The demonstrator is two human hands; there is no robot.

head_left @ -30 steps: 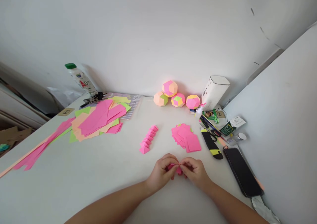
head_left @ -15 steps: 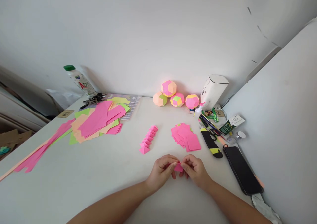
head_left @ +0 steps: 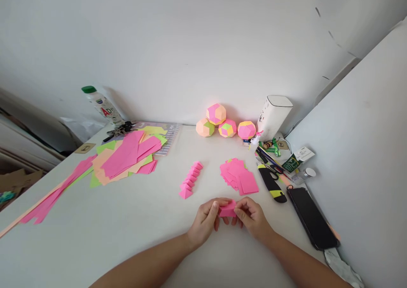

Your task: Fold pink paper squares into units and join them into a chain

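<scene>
A small pink paper piece (head_left: 227,210), partly folded, is held above the near part of the table. My left hand (head_left: 208,218) pinches its left side between thumb and fingers. At the right side, my right hand (head_left: 251,218) grips its edge with thumb and fingertips. Just beyond my hands lies a loose pile of pink paper squares (head_left: 240,177) with a little green showing. To the left of that pile, a slanting row of folded pink paper units (head_left: 190,180) rests on the table.
Paper balls (head_left: 216,115) stand by the wall beside a white box (head_left: 275,117). On the right lie a black-and-yellow cutter (head_left: 271,184), scissors (head_left: 271,169) and a phone (head_left: 313,218). Coloured paper sheets (head_left: 122,156), keys (head_left: 119,130) and a bottle (head_left: 103,105) occupy the left.
The pink paper has been opened out and more of it shows between my hands. My left thumb has lifted and shifted left, away from my right hand.
</scene>
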